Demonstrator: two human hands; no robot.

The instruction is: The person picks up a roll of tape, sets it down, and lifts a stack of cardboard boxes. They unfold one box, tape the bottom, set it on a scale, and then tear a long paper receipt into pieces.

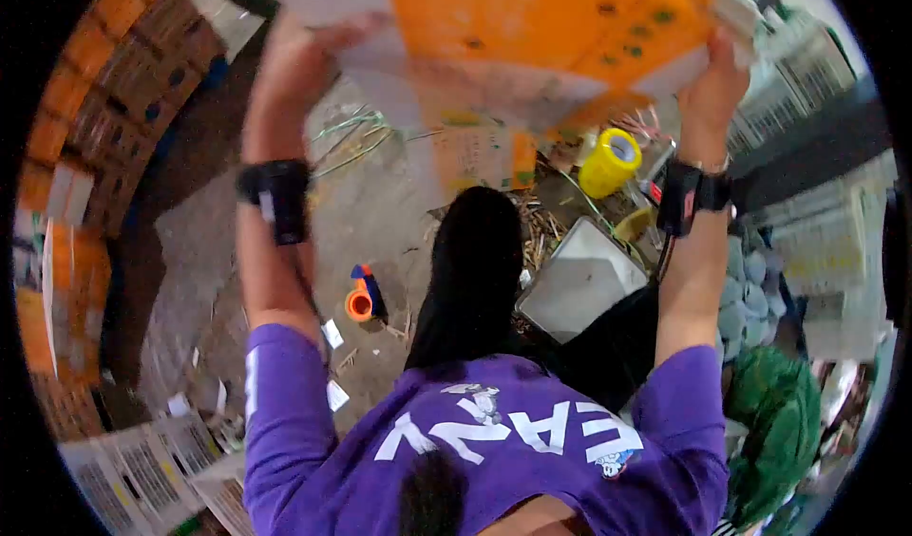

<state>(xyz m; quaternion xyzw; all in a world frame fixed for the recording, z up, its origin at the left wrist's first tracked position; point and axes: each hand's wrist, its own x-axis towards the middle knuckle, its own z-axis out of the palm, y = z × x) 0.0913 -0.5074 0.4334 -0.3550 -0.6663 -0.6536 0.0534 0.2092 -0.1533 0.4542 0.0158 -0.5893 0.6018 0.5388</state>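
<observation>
Both arms are raised and hold a large orange and white box (560,37) at the top of the view, blurred by motion. My left hand (328,47) is at its left side, smeared, with the fingers partly against the white part. My right hand (714,85) grips the right edge of the box. Below the box, a yellow tape roll (610,163) lies on the floor on the right, near a white-topped square stool or scale (582,280). An orange and blue tape dispenser (363,296) rests on the floor at centre left.
Stacked orange boxes (104,99) line the left. White printed cartons (142,465) sit at lower left, with more crates (817,242) on the right. A green net sack (774,432) lies at lower right. Straps and straw litter the floor.
</observation>
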